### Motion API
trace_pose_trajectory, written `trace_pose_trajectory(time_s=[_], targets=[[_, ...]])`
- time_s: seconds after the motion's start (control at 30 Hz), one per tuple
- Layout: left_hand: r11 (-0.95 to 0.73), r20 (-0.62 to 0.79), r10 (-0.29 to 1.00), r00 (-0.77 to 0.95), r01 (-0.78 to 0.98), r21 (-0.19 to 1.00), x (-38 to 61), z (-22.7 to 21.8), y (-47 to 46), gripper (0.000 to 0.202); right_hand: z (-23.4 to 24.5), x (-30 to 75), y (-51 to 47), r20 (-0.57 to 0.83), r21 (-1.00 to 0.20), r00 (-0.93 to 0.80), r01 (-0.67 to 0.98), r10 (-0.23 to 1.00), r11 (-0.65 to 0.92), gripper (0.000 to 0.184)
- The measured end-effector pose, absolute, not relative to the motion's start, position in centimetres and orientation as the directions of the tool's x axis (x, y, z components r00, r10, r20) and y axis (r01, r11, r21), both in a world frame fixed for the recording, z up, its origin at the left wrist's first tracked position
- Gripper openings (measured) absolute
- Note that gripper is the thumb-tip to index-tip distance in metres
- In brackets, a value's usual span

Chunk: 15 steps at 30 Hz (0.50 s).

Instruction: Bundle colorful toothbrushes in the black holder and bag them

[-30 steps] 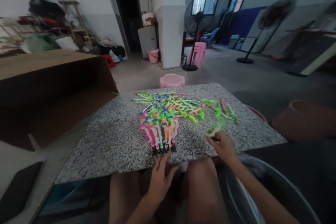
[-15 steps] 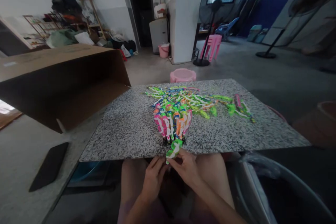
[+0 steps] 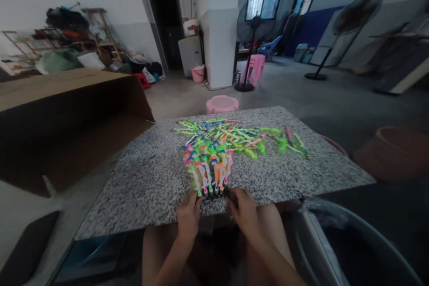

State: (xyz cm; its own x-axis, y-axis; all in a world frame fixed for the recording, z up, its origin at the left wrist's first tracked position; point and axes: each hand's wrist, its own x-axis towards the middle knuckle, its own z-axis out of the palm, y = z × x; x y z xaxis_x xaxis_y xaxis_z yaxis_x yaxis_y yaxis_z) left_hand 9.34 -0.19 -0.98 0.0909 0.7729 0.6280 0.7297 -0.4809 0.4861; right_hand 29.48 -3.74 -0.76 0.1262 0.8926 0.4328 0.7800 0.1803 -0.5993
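A seated person bends over a speckled stone counter [image 3: 147, 183] laid across the knees, both hands at its near edge. The left hand [image 3: 188, 215] and right hand [image 3: 244, 209] each close their fingers on one end of a small black rack [image 3: 214, 193], left fingers [image 3: 196, 199] at its left end, right fingers [image 3: 235, 196] at its right. The rack sits just inside the near edge, its long axis running side to side, and holds a row of bright plastic pieces [image 3: 209, 167] in pink, orange, green and white. These are seated by their near ends and fan out flat, pointing away from the person toward the far edge. Beyond them a loose pile [image 3: 241, 135] of the same pieces lies scattered across the middle of the counter, pointing every which way. A big cardboard box [image 3: 67, 111] lies on its side to the left, mouth open toward the counter, its inside in shadow. A grey tub [image 3: 351, 250] lined with clear plastic stands by the right knee; its contents cannot be made out. A brown basin [image 3: 392, 152] sits farther right.
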Motion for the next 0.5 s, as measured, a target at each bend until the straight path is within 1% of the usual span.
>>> trace_pose_trajectory(time_s=[0.1, 0.17, 0.27, 0.3, 0.37, 0.43, 0.5], targets=[[-0.518, 0.721, 0.683, 0.113, 0.772, 0.37, 9.6, -1.7, -0.1, 0.026, -0.4, 29.1, -3.8, 0.434, -0.607, 0.149, 0.777, 0.888, 0.167, 0.024], [-0.505, 0.748, 0.659, 0.077, 0.783, 0.363, 9.8, -2.2, 0.0, 0.027, -0.2, 28.9, -3.9, 0.436, -0.611, 0.15, 0.773, 0.887, 0.17, 0.028], [-0.486, 0.745, 0.666, 0.051, 0.786, 0.381, 9.5, -2.9, 0.4, 0.028, -0.1, 28.7, -4.2, 0.439, -0.607, 0.096, 0.765, 0.893, 0.216, 0.033], [-0.503, 0.747, 0.661, 0.075, 0.783, 0.366, 9.2, -3.0, 0.6, 0.029, -0.1, 28.7, -4.3, 0.437, -0.606, 0.078, 0.761, 0.896, 0.23, 0.034], [-0.572, 0.752, 0.635, 0.177, 0.763, 0.303, 8.4, -2.9, 1.2, 0.029, -0.1, 28.8, -4.4, 0.437, -0.608, 0.063, 0.756, 0.897, 0.243, 0.037], [-0.643, 0.739, 0.608, 0.291, 0.726, 0.243, 7.7, -2.7, 1.9, 0.03, -0.2, 29.1, -4.3, 0.438, -0.6, 0.049, 0.76, 0.898, 0.251, 0.036], [-0.681, 0.726, 0.592, 0.351, 0.699, 0.218, 7.3, -2.4, 2.4, 0.03, -0.3, 29.3, -4.2, 0.436, -0.585, 0.025, 0.767, 0.9, 0.263, 0.033]])
